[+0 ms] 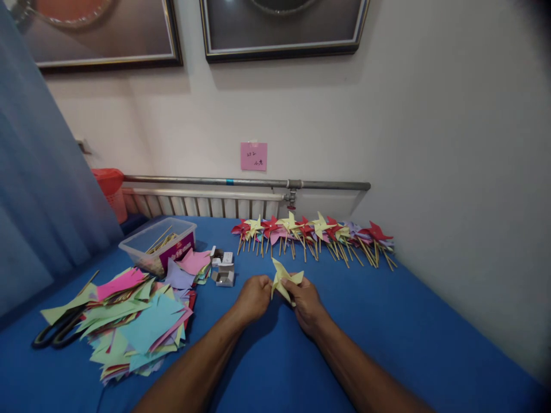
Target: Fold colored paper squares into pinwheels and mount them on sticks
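Note:
A pale yellow paper pinwheel (279, 277) is held over the blue-covered table. My right hand (307, 304) grips it from the right, with the thumb pressed near its centre. Curled closed at the pinwheel's left edge is my left hand (253, 298); whatever its fingers hold is hidden. No stick shows on this pinwheel. Beyond my hands lies a long row of finished-looking pinwheels (321, 225) in red, yellow, pink and purple, their thin wooden sticks pointing towards me. Two small open boxes (224, 276) stand to the left of my hands.
At left, cut coloured paper (150, 324) lies in a loose pile beside black-handled scissors (60, 332). Behind it stands a clear plastic tub (183, 229) with sticks inside. A red basket (114, 192), a blue curtain (43, 160) and a wall pipe (185, 180) border the table (387, 332).

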The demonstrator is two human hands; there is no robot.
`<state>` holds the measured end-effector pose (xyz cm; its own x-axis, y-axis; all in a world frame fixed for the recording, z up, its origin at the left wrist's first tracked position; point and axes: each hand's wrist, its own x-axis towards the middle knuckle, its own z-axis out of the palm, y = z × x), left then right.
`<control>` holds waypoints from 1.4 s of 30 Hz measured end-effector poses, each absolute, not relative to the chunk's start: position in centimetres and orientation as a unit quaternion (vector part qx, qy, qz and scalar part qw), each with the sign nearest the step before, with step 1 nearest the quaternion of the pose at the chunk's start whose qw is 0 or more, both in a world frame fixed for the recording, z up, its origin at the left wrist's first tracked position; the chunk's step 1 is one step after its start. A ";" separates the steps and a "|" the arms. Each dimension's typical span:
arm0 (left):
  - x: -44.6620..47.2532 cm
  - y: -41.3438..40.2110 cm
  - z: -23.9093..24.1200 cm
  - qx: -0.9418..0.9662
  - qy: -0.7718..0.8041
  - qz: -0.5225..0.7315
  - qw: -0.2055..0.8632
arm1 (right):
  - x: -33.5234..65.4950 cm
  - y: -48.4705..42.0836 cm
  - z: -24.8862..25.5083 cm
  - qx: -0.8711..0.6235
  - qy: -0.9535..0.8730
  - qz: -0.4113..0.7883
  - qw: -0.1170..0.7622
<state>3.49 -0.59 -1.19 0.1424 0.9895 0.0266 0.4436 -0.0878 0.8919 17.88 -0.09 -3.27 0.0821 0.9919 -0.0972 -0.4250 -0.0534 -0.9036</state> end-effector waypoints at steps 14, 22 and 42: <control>3.7 -0.8 -1.0 0.639 0.549 0.366 0.395 | 17.8 -0.1 -3.3 -0.439 -0.357 0.567 0.599; 3.7 -0.8 -1.1 0.634 0.545 0.365 0.410 | 17.9 -0.2 -3.1 -0.437 -0.369 0.563 0.597; 3.7 -0.7 -1.3 0.652 0.548 0.353 0.388 | 17.7 -0.3 -2.8 -0.416 -0.339 0.581 0.612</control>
<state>3.67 -0.67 -1.30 0.1500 0.9881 0.0350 0.4400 -0.0984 0.8926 17.68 -0.32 -2.83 0.0957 0.9930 -0.0691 -0.4293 -0.0215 -0.9029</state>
